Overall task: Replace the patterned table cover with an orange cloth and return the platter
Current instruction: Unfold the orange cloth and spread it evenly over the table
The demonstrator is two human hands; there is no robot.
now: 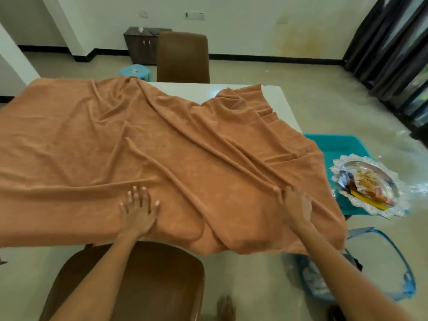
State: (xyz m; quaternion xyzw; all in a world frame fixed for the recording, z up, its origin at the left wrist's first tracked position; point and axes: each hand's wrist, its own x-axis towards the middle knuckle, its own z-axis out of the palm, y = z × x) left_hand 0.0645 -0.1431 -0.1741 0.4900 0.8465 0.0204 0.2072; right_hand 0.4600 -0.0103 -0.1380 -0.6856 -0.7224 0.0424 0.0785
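An orange cloth (97, 140) lies wrinkled over most of the white table (284, 105), whose far right corner is bare. My left hand (139, 208) rests flat on the cloth near the front edge, fingers spread. My right hand (295, 203) pinches a long fold of the cloth toward the right side. The silver platter (368, 184), with food and a frilly rim, sits on a teal stool (342, 144) to the right of the table. The patterned cover is not in view.
A brown chair (148, 281) stands directly below me at the table's front edge, another brown chair (183, 56) at the far side. A blue basket (393, 267) sits on the floor at the right. A small blue stool (135, 71) and a dark cabinet (140, 46) are beyond the table.
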